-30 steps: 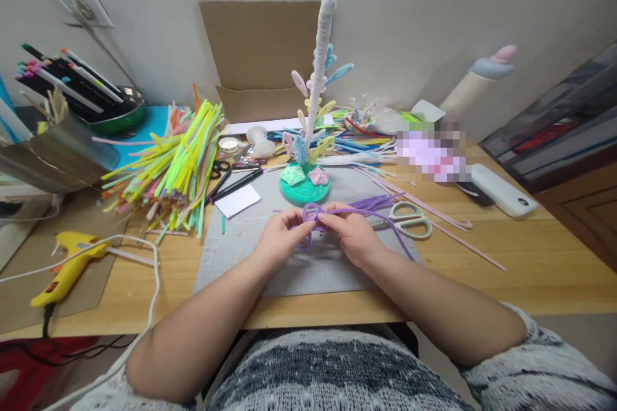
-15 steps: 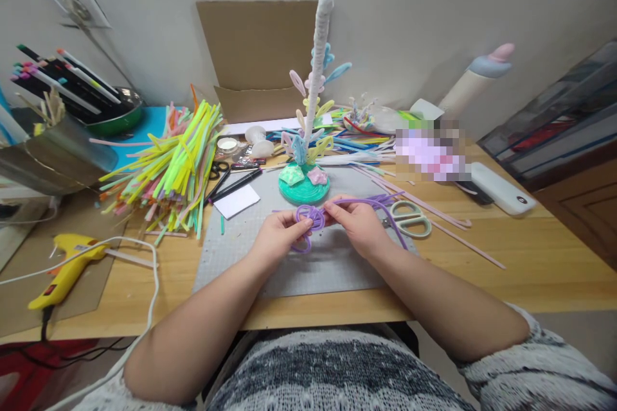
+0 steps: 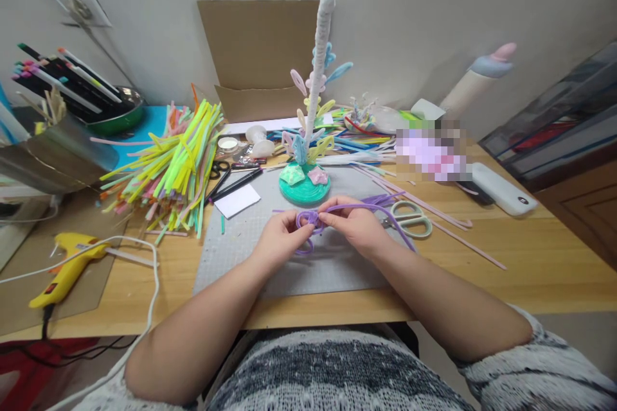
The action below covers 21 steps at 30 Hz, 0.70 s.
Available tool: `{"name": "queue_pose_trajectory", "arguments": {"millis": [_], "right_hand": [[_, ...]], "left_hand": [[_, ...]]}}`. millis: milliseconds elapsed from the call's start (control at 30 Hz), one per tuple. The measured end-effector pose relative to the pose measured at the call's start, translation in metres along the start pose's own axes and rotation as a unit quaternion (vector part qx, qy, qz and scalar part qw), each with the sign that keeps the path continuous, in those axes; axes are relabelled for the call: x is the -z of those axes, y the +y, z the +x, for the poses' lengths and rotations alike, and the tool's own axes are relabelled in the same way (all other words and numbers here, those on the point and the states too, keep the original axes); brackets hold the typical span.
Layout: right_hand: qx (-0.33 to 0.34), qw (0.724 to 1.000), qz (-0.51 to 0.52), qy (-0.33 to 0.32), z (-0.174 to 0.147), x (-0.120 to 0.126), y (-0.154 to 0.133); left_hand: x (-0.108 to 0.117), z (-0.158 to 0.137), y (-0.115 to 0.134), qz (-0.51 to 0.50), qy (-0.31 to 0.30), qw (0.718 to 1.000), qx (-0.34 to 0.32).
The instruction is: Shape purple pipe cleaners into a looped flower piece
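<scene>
Between my hands is a purple pipe cleaner (image 3: 305, 219) bent into several loops, with a long tail running off to the right. My left hand (image 3: 281, 236) is closed and pinches the looped part between thumb and fingers. At the right side of the loops, my right hand (image 3: 355, 225) pinches the same pipe cleaner, its fingertips close to my left thumb. Both hands are over a grey cutting mat (image 3: 231, 270). Just beyond them stands a white wrapped stem (image 3: 319, 58) with pastel loops, on a round green base (image 3: 304, 192).
Scissors (image 3: 413, 219) lie right of my right hand, beside pink pipe cleaners (image 3: 475, 248). A large multicoloured pipe cleaner bundle (image 3: 178, 167) is at the left. Nearer the left edge lies a yellow glue gun (image 3: 67, 263) with a white cable (image 3: 155, 282). A cardboard sheet (image 3: 260, 45) leans on the wall.
My right fingers have shifted slightly left, closer to my left thumb, and the purple loops have turned a little. The long purple tail has moved slightly.
</scene>
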State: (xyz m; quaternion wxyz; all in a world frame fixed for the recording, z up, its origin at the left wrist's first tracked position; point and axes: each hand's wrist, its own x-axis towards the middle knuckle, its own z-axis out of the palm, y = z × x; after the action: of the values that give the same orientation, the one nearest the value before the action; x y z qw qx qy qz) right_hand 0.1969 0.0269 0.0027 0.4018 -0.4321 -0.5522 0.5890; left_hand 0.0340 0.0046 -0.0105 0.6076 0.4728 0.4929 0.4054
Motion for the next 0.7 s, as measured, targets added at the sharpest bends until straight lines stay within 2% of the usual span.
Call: {"name": "queue_pose_trajectory", "arguments": {"millis": [133,367,533,700], "right_hand": [[-0.015,0.999,0.003,-0.042,-0.0008,0.0008,-0.0004],[-0.043,0.992,0.113,-0.025,0.0034,0.0038,0.0073],[-0.021,0.998,0.061,-0.008,0.0023,0.0026,0.0026],[-0.024,0.999,0.025,-0.001,0.0016,0.0012,-0.0008]], "left_hand": [[0.0,-0.0002,0.0009,-0.015,-0.012,1.0,-0.017],[0.0034,-0.0013,0.007,-0.069,-0.031,0.997,0.034],[0.0049,-0.0009,0.006,-0.054,-0.075,0.994,0.056],[0.0047,-0.0008,0.0047,-0.045,-0.087,0.993,0.066]]}}
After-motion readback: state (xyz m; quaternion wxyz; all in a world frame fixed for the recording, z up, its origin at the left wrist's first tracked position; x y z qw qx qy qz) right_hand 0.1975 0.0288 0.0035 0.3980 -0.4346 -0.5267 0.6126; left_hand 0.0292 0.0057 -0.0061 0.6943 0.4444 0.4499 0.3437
